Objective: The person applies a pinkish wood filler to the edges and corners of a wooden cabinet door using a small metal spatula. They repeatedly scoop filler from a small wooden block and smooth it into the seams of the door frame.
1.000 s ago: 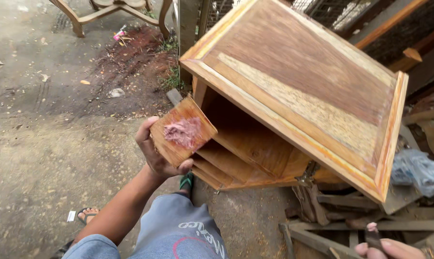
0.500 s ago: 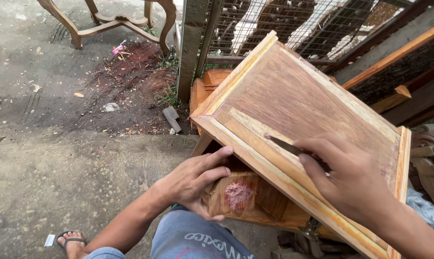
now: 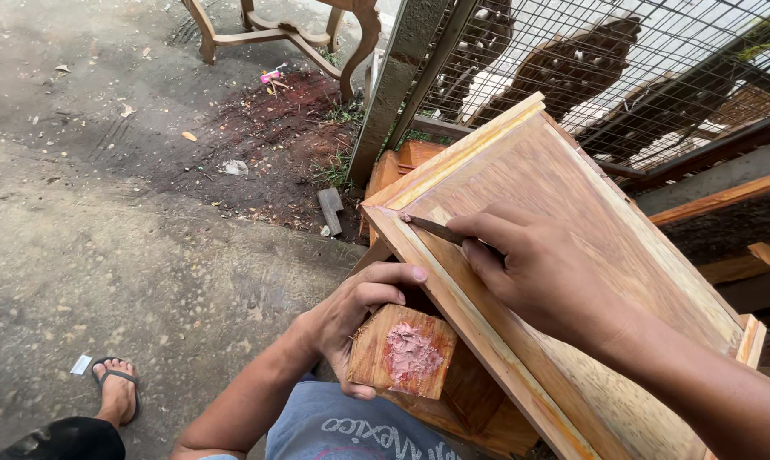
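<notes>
Place: outdoor woodworking yard.
Signs: unfinished cabinet [image 3: 572, 281] leaning beside wire mesh fence [image 3: 623, 68]; carved furniture frame [image 3: 291, 30] standing beyond it on concrete.

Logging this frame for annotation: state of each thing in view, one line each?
left hand: gripping the small wood block from the side
small wood block: held, pink filler paste on its top face
right hand: pinching a thin tool
thin tool: tip pressed against the panel frame near its corner
wooden panel: tilted, propped across the lap
sandalled foot: flat on the concrete
wire mesh fence: upright behind the panel
</notes>
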